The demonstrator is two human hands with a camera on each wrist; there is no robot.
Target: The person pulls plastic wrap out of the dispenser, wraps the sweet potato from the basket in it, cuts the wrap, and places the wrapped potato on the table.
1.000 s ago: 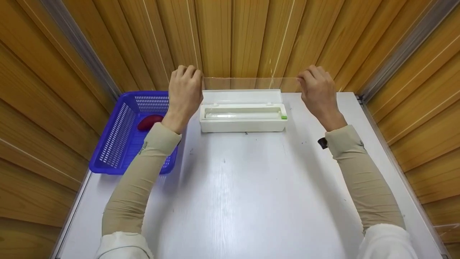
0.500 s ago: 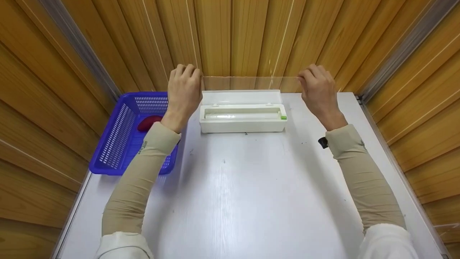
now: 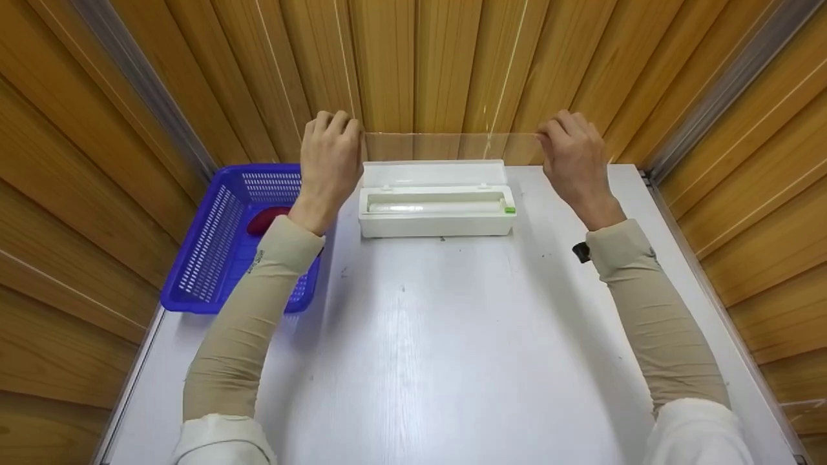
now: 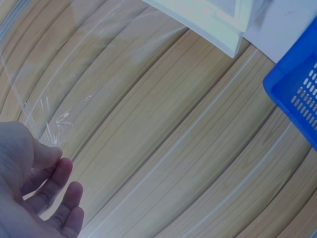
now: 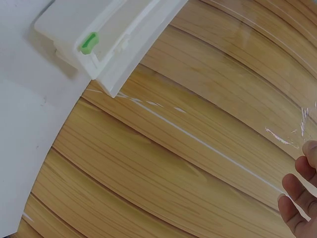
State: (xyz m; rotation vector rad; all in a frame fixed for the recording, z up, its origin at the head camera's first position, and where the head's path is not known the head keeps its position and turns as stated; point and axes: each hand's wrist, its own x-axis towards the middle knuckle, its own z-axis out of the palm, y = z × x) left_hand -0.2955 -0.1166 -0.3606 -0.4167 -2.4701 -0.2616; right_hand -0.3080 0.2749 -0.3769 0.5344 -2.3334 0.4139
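A clear sheet of plastic wrap stretches between both hands, above the far side of a white wrap dispenser box. My left hand pinches one corner between thumb and forefinger; small creases fan out from the pinch in the left wrist view. The opposite corner is pinched by my right hand, its other fingers loosely bent in the right wrist view. The box's lid is tipped back, and a roll lies inside. A green cutter slider sits at the box's right end.
Left of the box stands a blue plastic basket holding a red object, partly hidden by the left forearm. The white table meets a wood-patterned wall at its far edge, with similar walls on both sides.
Both hands have risen slightly and moved a little farther away, and the wrap's top edge has gone up with them. The box and basket stay in place.
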